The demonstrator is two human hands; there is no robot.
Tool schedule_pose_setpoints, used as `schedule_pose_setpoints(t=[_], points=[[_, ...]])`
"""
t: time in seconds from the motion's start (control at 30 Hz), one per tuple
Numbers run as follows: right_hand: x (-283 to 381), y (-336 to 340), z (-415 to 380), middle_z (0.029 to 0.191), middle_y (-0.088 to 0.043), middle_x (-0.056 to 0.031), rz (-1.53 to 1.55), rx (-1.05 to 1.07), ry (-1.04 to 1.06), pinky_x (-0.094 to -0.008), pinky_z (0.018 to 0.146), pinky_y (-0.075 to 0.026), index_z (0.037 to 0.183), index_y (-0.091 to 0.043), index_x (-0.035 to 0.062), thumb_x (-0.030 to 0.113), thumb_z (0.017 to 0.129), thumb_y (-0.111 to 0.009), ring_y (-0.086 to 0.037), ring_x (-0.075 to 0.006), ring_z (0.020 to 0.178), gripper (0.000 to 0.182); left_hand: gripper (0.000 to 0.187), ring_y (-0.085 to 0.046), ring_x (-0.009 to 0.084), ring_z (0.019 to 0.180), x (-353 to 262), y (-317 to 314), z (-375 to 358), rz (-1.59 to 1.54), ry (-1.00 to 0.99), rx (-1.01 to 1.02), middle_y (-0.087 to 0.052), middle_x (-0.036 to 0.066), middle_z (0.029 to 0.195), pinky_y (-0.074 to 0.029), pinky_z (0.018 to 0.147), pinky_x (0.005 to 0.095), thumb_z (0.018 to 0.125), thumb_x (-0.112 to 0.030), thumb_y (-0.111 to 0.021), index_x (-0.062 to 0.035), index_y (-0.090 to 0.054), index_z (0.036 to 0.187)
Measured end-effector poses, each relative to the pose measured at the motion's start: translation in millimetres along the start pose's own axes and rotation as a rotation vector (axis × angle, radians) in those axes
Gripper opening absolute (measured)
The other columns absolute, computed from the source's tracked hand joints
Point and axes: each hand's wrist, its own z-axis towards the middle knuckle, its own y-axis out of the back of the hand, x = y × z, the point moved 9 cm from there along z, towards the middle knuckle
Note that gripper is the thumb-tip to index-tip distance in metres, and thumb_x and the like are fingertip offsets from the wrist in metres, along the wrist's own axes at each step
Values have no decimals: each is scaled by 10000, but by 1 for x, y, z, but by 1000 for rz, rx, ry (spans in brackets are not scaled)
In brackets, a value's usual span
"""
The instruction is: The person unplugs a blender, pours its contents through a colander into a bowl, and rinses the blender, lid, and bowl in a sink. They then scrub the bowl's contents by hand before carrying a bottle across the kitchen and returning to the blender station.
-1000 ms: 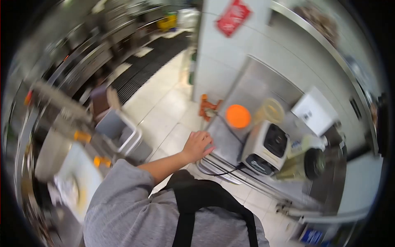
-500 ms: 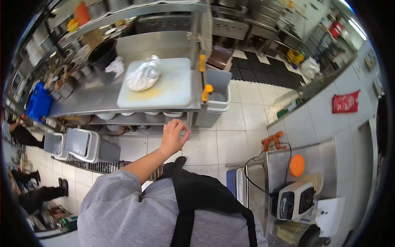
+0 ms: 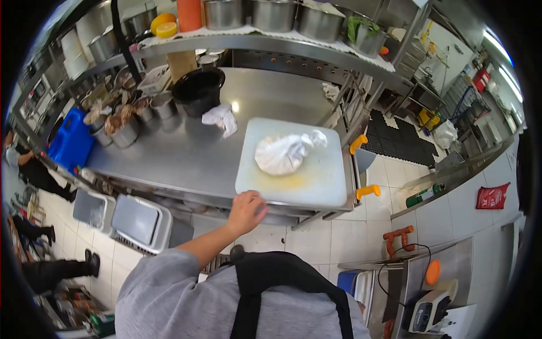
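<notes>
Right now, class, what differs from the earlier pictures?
The view has swung left, and the left hand has gone from beside the steel counter to the near edge of the cutting board, holding nothing. The white bundle still lies on the board, the orange disc beside the blender base.

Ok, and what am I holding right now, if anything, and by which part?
Nothing in your left hand: it's loosely open near the cutting board's near left corner. Your right hand is out of view, so I can't tell.

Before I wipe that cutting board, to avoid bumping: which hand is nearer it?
Left. The left hand is by the near-left corner of the cutting board; the right hand is out of view.
</notes>
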Motion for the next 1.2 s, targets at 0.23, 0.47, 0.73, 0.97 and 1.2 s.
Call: schedule_pose_setpoints(t=[0.23,0.47,0.73,0.97,1.2], points=[[95,-2,-16,1470,-288,-167,-163,1,154,-604,965,-375,1202,-579,122,204,760,-706,-323,-373,1316,468,138,-515,378,1003,143,94,-10,108,267,-196,-545,179,1038,-386,894,460,774,-116,-681,-73,-589,868],[232,17,33,1419,-388,-201,84,-209,342,-578,994,-336,944,-642,58,152,798,-597,-380,-392,1276,179,149,-497,353,981,162,109,-65,118,314,-240,-519,176,1031,-383,868,449,782,-59,-645,-47,-610,926],[286,41,14,1415,-397,-126,96,-109,636,-563,937,-370,907,-644,127,185,756,-686,-397,-351,1268,167,215,-477,347,1028,97,84,-43,172,287,-186,-490,166,1065,-363,901,436,757,1,-589,-38,-589,968],[5,-20,63,1461,-319,-136,-102,298,99,-598,1057,-296,1211,-588,140,318,803,-691,-323,-371,1341,457,286,-474,355,1144,-29,-22,-14,62,-70,-205,-484,220,1237,-378,952,428,774,-86,-644,-3,-594,1043],[-257,20,12,1428,-360,-126,31,268,-473,-598,1048,-314,1280,-540,125,379,818,-659,-362,-334,1323,540,117,-560,250,720,-229,-127,-11,-66,-584,67,-566,105,814,-464,667,363,802,-131,-647,-96,-627,911]])
